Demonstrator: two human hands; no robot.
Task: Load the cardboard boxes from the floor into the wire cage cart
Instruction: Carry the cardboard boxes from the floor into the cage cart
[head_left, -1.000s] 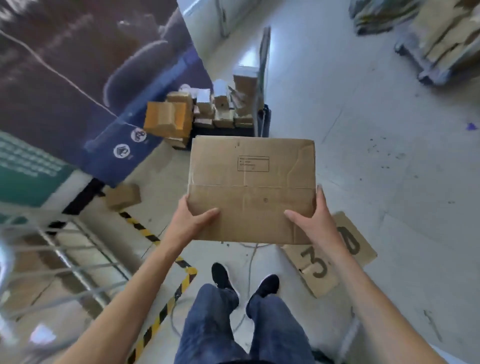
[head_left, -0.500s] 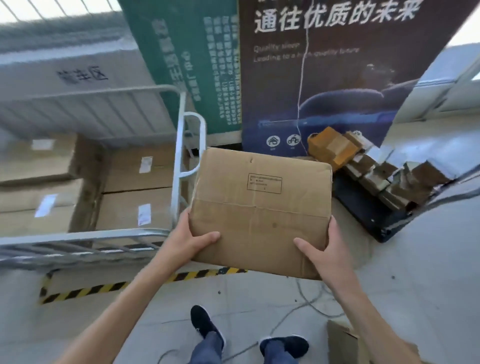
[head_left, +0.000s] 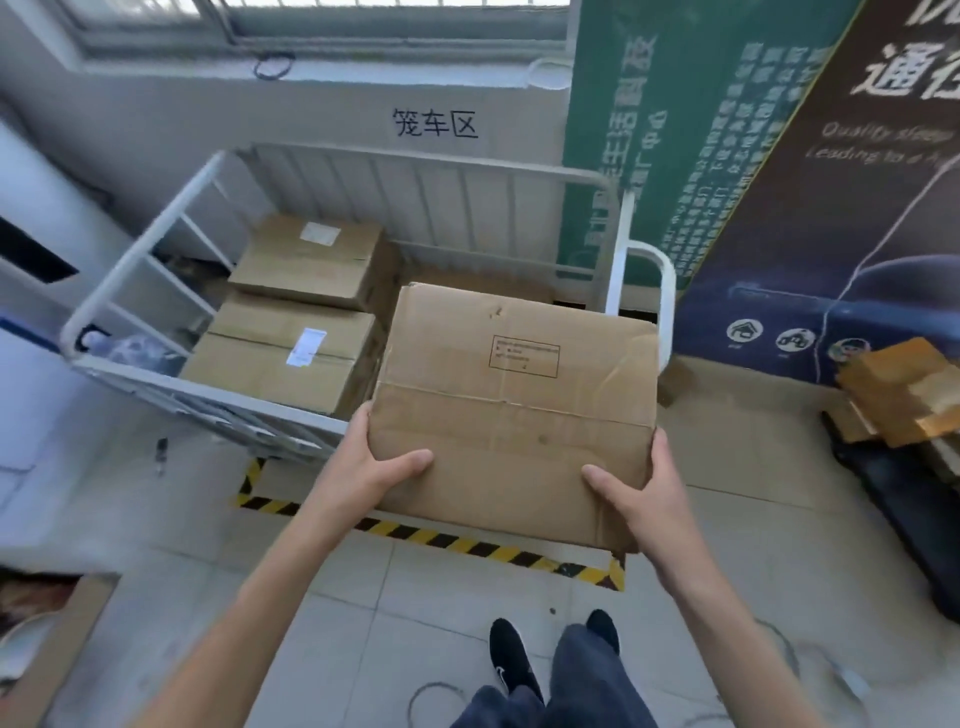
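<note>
Carton (head_left: 514, 410) held over near rail of wire cage cart (head_left: 332, 166); left hand (head_left: 379, 467), right hand (head_left: 636, 483) clamped on near corners; I judge it light, walls creased, support underneath

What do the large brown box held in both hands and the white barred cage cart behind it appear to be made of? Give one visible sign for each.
Large brown box: apparently corrugated cardboard, matte and unprinted apart from a stamped frame; creases, dents and a worn flap seam show.
White barred cage cart: probably painted metal tubing; its thin round bars have a smooth, slightly glossy white coat.
</note>
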